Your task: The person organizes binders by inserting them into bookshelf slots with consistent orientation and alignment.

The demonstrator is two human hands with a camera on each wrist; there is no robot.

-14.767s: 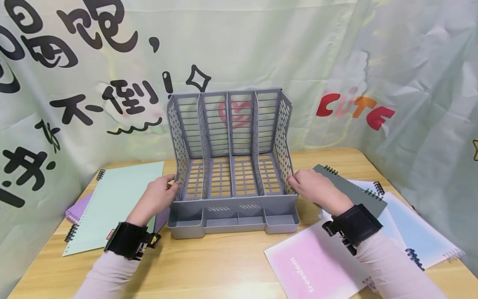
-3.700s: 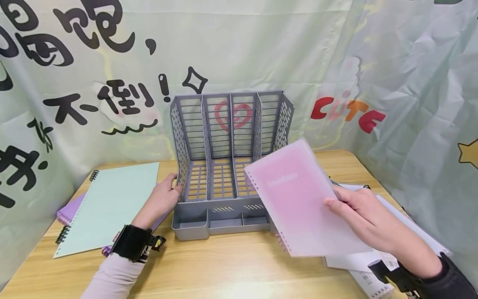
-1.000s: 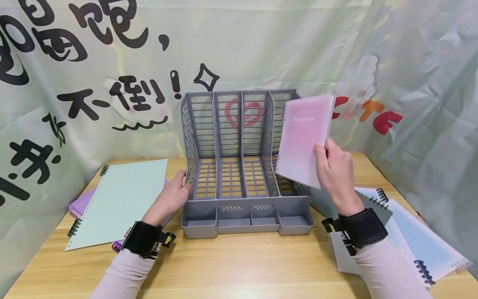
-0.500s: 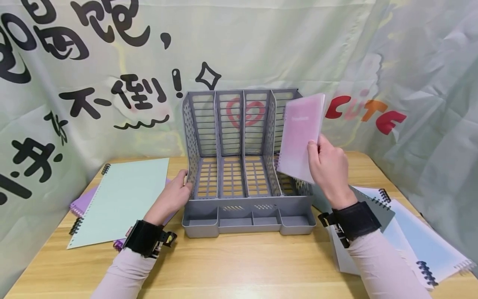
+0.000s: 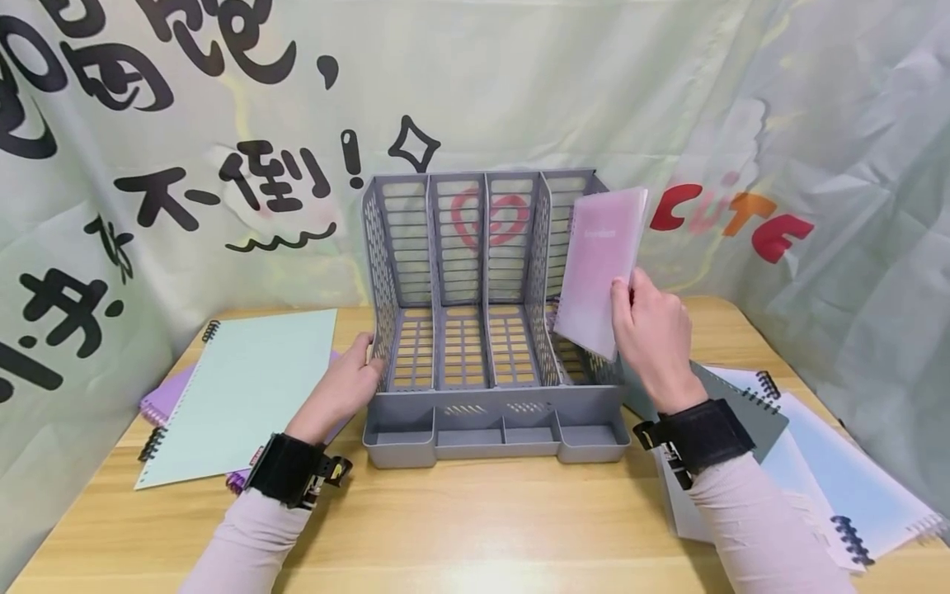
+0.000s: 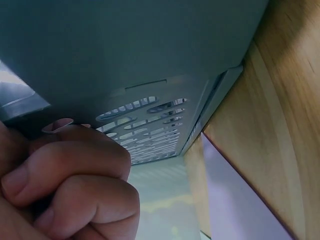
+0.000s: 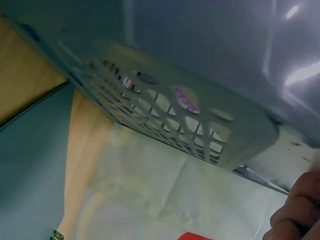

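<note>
A grey desktop file organizer (image 5: 493, 402) stands upright with tall compartments at the back and small trays along its front. My left hand (image 5: 337, 394) grips the front edge of its left side wall; the left wrist view has the curled fingers (image 6: 100, 200) right at that wall. Held up in my right hand (image 5: 655, 340), thumb on the front cover, is a pink spiral notebook (image 5: 597, 256). Its spiral side reaches into the rightmost compartment, lower edge tilted over the compartment floor. Beside the perforated right wall, curled fingers (image 7: 295, 215) show at the right wrist view's corner.
Left on the wooden table (image 5: 445, 528), a mint-green notebook (image 5: 256, 388) overlaps purple notebooks (image 5: 165, 396). To the right lie a dark green notebook (image 5: 745, 408), a blue one (image 5: 853, 470) and whitish ones, partly under my right forearm. A printed cloth (image 5: 505, 91) hangs behind.
My right hand has left the organizer's right wall, lifted the pink notebook from the table and brought it to the rightmost compartment. Lately the notebook turned more edge-on. My left hand keeps its grip.
</note>
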